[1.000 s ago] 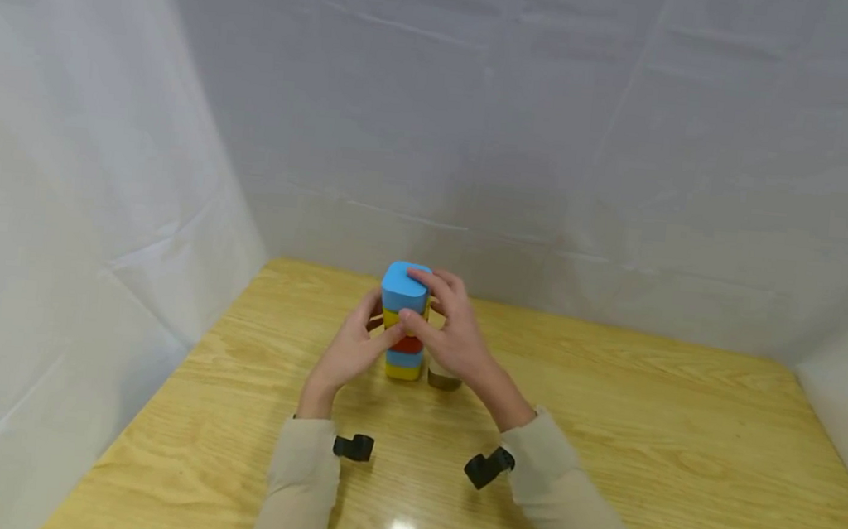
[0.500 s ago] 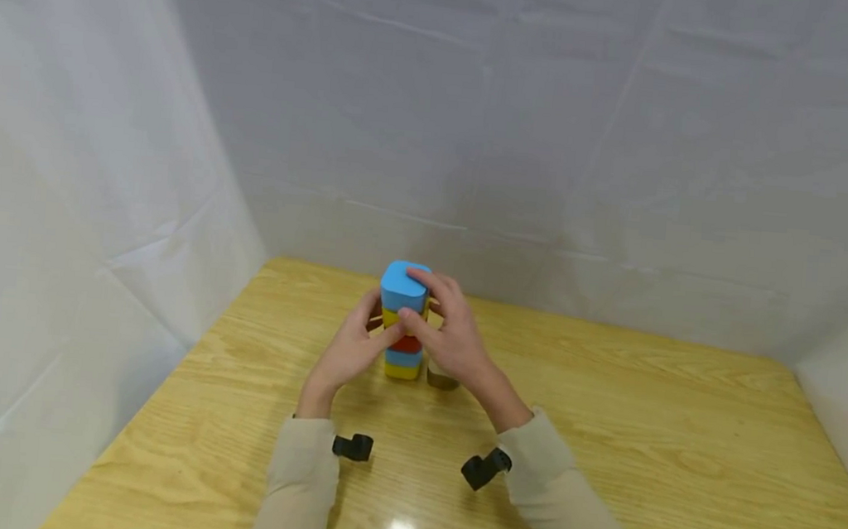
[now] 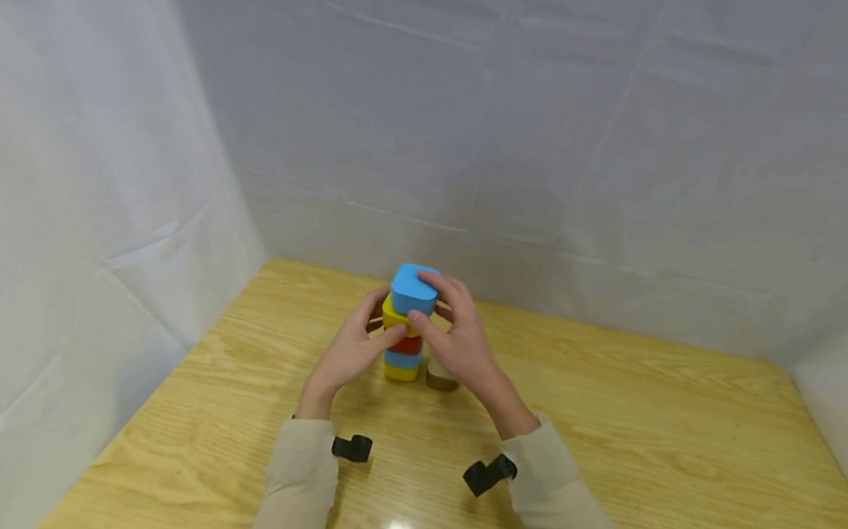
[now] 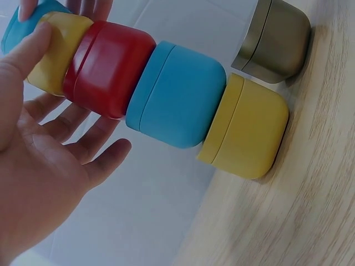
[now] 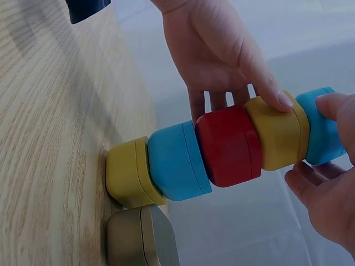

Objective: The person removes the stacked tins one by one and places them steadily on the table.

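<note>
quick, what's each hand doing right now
Left hand: thumb presses the upper yellow block, fingers straight.
Right hand: pinches the top blue block.

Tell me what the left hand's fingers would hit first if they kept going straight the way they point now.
Probably the upper yellow rounded block in the stack: the left hand points up and away toward it, thumb already on it. Past that stands the white backdrop sheet, though depth is hard to judge.
</note>
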